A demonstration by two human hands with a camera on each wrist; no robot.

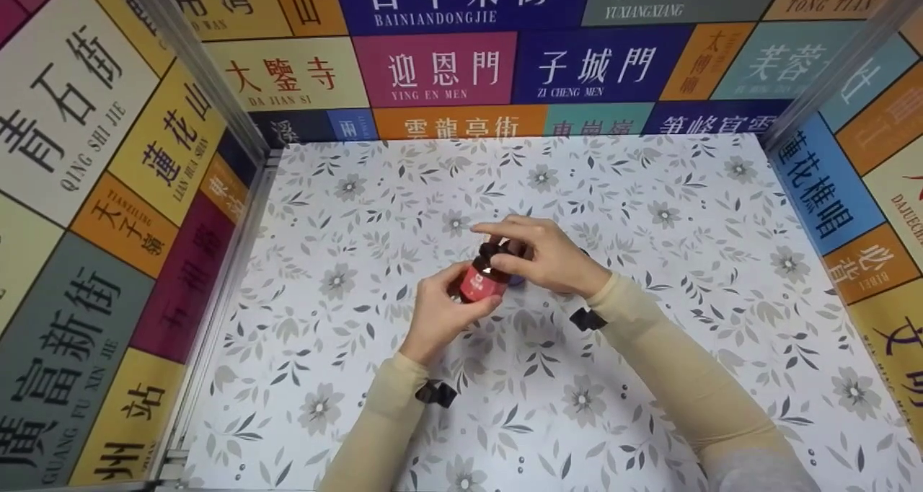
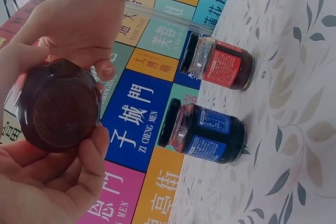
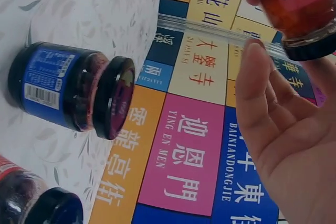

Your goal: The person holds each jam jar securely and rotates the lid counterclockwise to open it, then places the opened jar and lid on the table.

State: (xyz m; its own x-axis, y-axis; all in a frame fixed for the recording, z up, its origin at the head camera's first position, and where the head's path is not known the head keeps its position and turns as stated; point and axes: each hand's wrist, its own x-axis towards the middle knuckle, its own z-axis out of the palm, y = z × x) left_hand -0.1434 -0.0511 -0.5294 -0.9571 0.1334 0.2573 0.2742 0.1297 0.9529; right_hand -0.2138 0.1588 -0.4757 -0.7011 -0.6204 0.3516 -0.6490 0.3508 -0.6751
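My left hand (image 1: 447,308) grips a glass jar (image 1: 482,287) with a pinkish-red label and a dark lid, holding it tilted above the table. The left wrist view shows the dark underside of this jar (image 2: 62,111) within the curve of the fingers. Close by the lid is my right hand (image 1: 541,254); in the right wrist view the fingers (image 3: 252,77) stand apart from the lid (image 3: 315,45), with the thumb partly hidden behind it. A blue-labelled jar (image 2: 210,132) and a red-labelled jar (image 2: 226,64) stand upright on the table, both with dark lids.
A white cloth with grey flowers and leaves covers the table (image 1: 317,348). Coloured panels with Chinese place names (image 1: 433,70) enclose its back and sides. Black wrist-camera pieces (image 1: 436,393) sit on both sleeves. In the head view, my right hand mostly hides the standing jars.
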